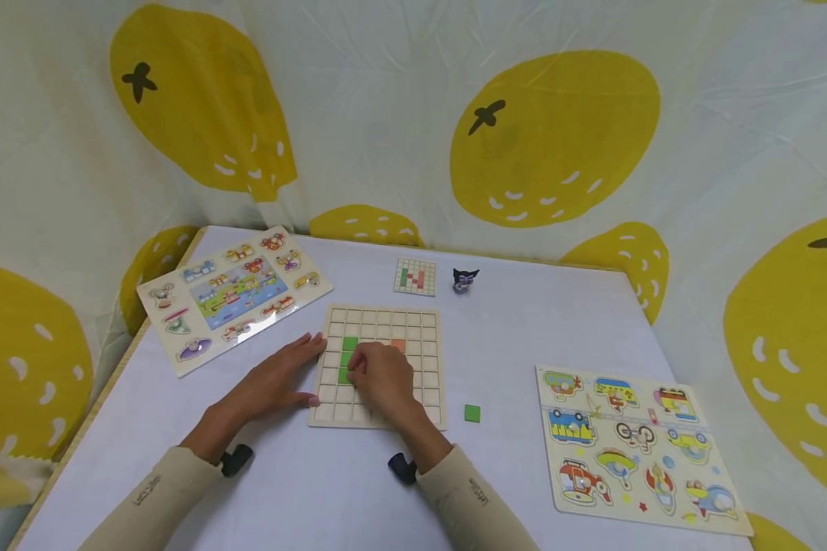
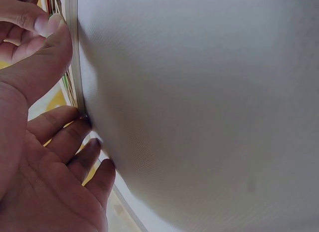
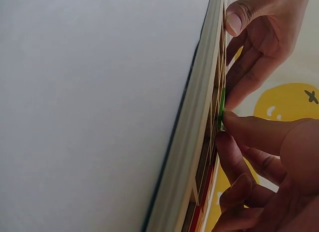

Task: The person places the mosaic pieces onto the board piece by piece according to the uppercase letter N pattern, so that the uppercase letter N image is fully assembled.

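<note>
A wooden grid board [image 1: 386, 314] lies in the middle of the table. Green square tiles [image 1: 350, 343] form a column on its left part, and an orange tile [image 1: 398, 345] sits farther right. My left hand [image 1: 276, 386] rests along the board's left edge, fingers extended and thumb near the lower corner. Over the grid, my right hand [image 1: 386, 379] has curled fingers, with thumb and forefinger pinching at the lowest green tile [image 1: 344, 376]. In the right wrist view a red tile [image 3: 206, 189] shows within the board; the head view hides it behind that hand.
One loose green tile [image 1: 472, 413] lies right of the board. Behind stand a small pattern card [image 1: 415, 276] and a dark figurine [image 1: 464, 281]. A picture puzzle [image 1: 179, 298] lies at left, a vehicle puzzle [image 1: 641, 459] at right. A fruit-print curtain [image 1: 372, 115] borders the table.
</note>
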Demonstrator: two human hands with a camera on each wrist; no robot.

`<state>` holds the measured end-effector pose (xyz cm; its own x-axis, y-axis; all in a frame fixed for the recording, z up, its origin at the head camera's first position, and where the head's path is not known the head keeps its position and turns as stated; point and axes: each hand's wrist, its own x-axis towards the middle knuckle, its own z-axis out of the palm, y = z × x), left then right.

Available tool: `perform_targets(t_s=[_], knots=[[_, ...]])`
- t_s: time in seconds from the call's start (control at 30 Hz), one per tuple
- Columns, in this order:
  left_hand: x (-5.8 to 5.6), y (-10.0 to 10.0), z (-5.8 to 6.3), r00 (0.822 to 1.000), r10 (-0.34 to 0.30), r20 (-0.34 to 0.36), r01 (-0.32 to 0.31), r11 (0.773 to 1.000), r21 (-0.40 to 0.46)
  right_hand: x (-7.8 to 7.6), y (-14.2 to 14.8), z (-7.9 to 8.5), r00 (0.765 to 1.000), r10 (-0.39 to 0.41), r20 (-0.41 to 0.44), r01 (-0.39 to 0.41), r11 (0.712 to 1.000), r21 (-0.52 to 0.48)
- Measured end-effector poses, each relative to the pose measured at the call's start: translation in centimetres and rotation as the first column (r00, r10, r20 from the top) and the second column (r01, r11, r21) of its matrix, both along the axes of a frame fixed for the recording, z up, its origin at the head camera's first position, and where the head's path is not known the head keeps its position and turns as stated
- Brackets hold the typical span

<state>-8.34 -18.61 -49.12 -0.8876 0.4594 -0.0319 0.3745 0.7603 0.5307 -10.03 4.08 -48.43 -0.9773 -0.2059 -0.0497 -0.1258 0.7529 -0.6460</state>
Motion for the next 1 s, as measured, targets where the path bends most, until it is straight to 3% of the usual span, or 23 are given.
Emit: perform_targets(t_s=[0.47,0.73,1.0], knots=[[0.1,-0.1,-0.1,1.000,-0.008,-0.009,0.008,1.000,0.015,1.5,2.2,1.6,0.999,-0.003,-0.051,-0.001,0.997,-0.083],[0.2,0.1,0.2,1.000,0.002,-0.004,-0.002,1.000,0.007,2.5,4.7,2.3,0.995,-0.095,-0.015,0.093,0.990,-0.106],[0.2,0.0,0.1,1.000,-0.001,-0.012,0.001,1.000,-0.004,3.6,7.7,2.5,0.987,-0.157,-0.039,0.153,0.984,-0.086]])
